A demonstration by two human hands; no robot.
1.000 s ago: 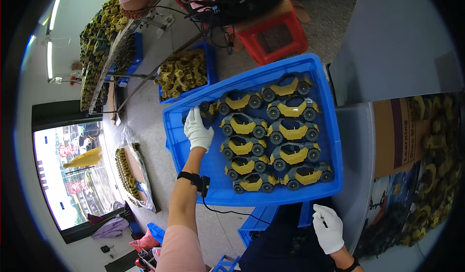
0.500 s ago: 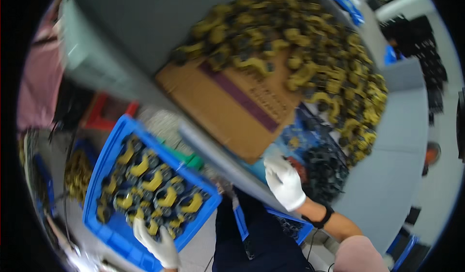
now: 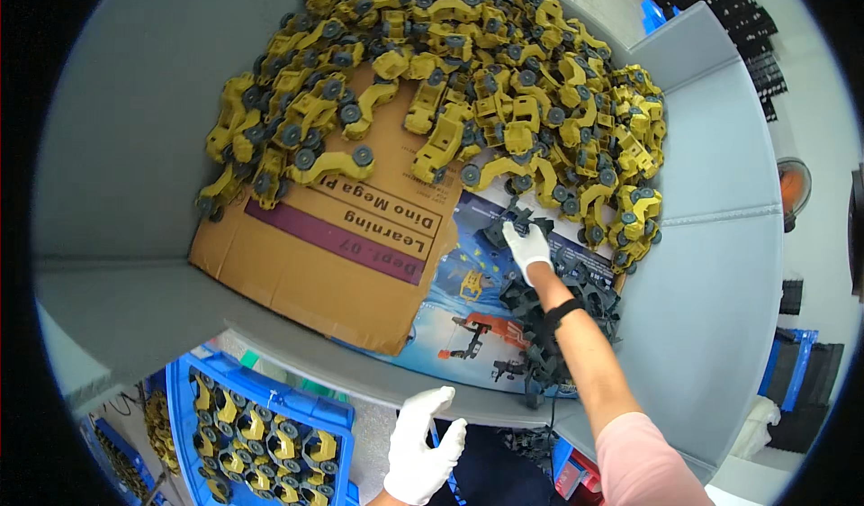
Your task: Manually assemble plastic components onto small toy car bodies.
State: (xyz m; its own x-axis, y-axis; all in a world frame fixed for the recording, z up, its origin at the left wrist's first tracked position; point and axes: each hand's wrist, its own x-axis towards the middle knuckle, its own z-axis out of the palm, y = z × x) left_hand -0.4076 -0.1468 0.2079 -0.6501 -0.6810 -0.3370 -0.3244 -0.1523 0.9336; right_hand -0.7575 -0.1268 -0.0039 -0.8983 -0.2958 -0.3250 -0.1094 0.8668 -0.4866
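Note:
My right hand (image 3: 528,247), in a white glove, reaches into the grey bin (image 3: 738,263). Its fingers and thumb close on a dark grey plastic part (image 3: 515,216) at the upper end of a pile of such parts (image 3: 585,294); the hand covers some of the contact. My left hand (image 3: 423,447), also gloved in white, is raised over the bin's near edge, thumb and fingers apart, with nothing in it. To its left sits a blue crate (image 3: 310,414) holding yellow toy vehicles (image 3: 277,441) with dark wheels, laid in rows.
Many yellow toy vehicles (image 3: 490,101) are heaped across the bin's far side. Beneath them lie a brown cardboard sheet (image 3: 351,299) and a printed blue sheet (image 3: 450,281). The bin's grey wall (image 3: 117,164) stands high at left. Black stacked trays (image 3: 711,20) are beyond it.
My right hand has moved farther into the bin, onto the dark parts. My left hand has come away from the blue crate, rightward. The view has shifted toward the bin.

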